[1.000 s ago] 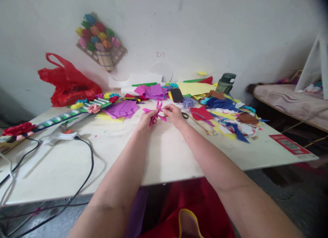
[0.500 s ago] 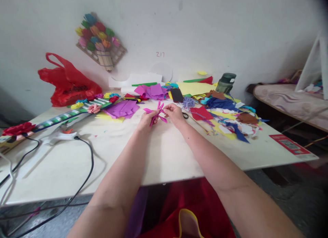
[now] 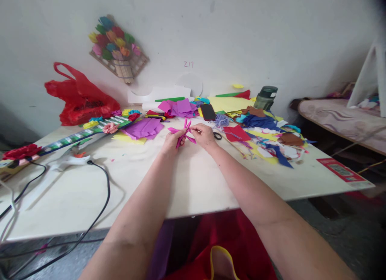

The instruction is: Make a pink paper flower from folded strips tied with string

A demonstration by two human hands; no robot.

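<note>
Magenta paper flower (image 3: 183, 134) in both hands, strips splayed outward.

Bare table (image 3: 193, 183) near; paper scraps (image 3: 271, 143) crowd right, cable (image 3: 102, 191) left.

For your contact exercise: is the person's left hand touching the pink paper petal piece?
Touching. The head view shows the left hand closed around the pink paper petal piece, with no gap.

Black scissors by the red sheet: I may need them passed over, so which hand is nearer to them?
Right. The right hand lies just beside the black scissors; the left hand is farther off, beyond the pink paper flower both hands hold.
</note>
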